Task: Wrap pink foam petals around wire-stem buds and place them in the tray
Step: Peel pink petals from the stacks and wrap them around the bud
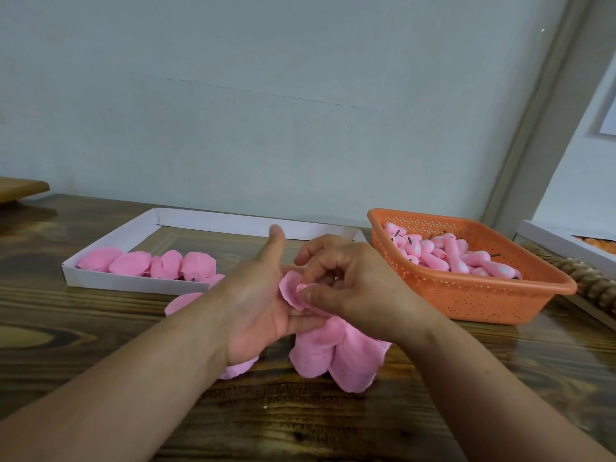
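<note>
Nearest, at lower centre, loose pink petals (336,358) lie on the wooden table (100,328). Mid-frame, the left hand (256,305) lies palm-up, fingers straight, supporting a petal (290,288) pinched by the right hand (350,281); any bud inside is probably hidden. White tray (110,278) centre left, orange basket (473,295) right.

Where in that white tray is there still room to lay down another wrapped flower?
The white tray is bare across its back and right part, between the far wall and the row of wrapped flowers along its front left edge. That front left is crowded. Both hands, left hand and right hand, work a petal just before its right end.
</note>
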### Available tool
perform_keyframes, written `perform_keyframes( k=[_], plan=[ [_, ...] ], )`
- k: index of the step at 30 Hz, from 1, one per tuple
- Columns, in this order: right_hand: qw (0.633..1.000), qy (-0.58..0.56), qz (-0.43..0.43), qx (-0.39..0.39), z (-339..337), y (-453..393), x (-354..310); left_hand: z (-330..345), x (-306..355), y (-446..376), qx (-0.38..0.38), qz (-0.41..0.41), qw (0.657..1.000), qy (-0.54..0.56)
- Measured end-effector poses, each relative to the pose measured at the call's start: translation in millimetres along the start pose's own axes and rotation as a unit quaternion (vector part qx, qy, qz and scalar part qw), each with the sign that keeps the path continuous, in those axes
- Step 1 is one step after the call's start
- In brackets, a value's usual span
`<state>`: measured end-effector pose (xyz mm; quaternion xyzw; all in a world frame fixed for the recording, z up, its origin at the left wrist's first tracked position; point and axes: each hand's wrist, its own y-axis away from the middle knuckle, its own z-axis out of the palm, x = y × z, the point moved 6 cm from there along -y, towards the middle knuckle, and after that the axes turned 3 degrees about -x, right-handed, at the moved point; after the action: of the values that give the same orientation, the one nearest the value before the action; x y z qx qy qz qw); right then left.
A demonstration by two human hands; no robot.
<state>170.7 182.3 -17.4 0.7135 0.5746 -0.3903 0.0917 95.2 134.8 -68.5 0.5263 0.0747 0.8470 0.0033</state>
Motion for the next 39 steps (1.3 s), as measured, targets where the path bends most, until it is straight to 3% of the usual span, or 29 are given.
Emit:
perform_keyframes(
  k=[6,12,20,39],
  plan=[
    [0.999,0.04,-0.016,-0.003,9.3,0.5,-6.4,5.2,5.6,2.5,-0.062,0.003,0.997,0.04],
    [0.996,0.076,-0.048,0.016,13.7,0.7,-12.3,3.7,11.3,6.2,-0.039,0.012,0.999,0.01],
    [0.978,-0.128,0.027,0.162,-21.0,2.9,8.6,-4.8,12.0,8.3,0.048,0.024,0.998,0.02],
    [0.966,-0.231,0.043,0.111,-18.1,0.1,20.0,-6.0,-1.9,1.2,0.053,0.008,0.998,0.038]
  ],
)
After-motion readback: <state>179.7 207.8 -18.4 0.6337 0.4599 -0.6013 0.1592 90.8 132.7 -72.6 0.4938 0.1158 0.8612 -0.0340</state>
